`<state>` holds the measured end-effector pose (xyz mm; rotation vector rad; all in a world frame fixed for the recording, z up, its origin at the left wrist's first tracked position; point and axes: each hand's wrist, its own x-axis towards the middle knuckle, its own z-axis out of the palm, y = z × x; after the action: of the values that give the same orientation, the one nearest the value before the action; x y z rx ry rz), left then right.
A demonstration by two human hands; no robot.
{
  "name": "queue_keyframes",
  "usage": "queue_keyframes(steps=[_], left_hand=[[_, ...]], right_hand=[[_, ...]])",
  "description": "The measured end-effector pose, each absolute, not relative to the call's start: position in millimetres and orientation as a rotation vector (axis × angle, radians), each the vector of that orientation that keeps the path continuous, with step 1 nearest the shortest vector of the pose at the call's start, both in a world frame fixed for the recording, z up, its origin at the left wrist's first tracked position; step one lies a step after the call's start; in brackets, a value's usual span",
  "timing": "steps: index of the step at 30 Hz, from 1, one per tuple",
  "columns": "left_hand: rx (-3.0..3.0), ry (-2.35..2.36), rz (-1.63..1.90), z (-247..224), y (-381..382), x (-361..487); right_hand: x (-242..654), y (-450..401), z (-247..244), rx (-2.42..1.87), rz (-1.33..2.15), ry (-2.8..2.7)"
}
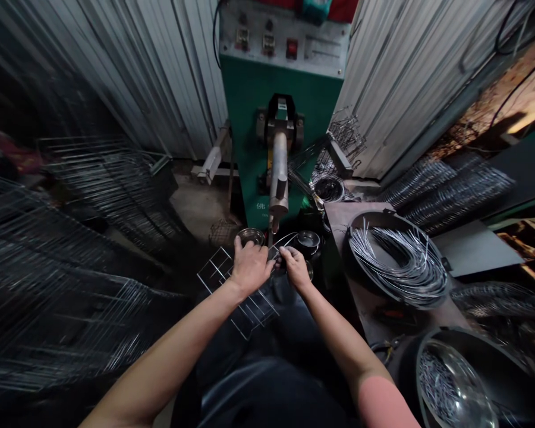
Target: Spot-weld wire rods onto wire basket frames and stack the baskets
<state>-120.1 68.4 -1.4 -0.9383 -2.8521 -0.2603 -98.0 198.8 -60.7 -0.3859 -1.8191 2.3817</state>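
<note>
My left hand (251, 264) is closed on a wire rack (254, 309), whose grid of thin metal rods sticks out below and to the left of it. My right hand (294, 266) pinches a thin curved metal wire (286, 239) close to the rack's upper right side. Both hands meet just under the tip of a spot welder's upper arm (279, 178), which projects from a green machine body (245, 101). Fingers hide the spot where wire and rack come together, so I cannot tell whether they touch.
A round tray of curved wires (401, 261) sits on a side table at right. Below it is a metal bowl of small metal pieces (446, 380). Stacked wire racks (107, 190) crowd the left. Small round pans (308, 240) stand beneath the welder.
</note>
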Motion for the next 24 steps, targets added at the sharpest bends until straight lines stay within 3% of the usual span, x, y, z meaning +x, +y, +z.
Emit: queue_keyframes(steps=[24], left_hand=[[-1.013,-2.938,-0.161,22.8,76.8,-152.1]], right_hand=[[-124.6,202.7,-59.1,-0.301,2.352,-1.721]])
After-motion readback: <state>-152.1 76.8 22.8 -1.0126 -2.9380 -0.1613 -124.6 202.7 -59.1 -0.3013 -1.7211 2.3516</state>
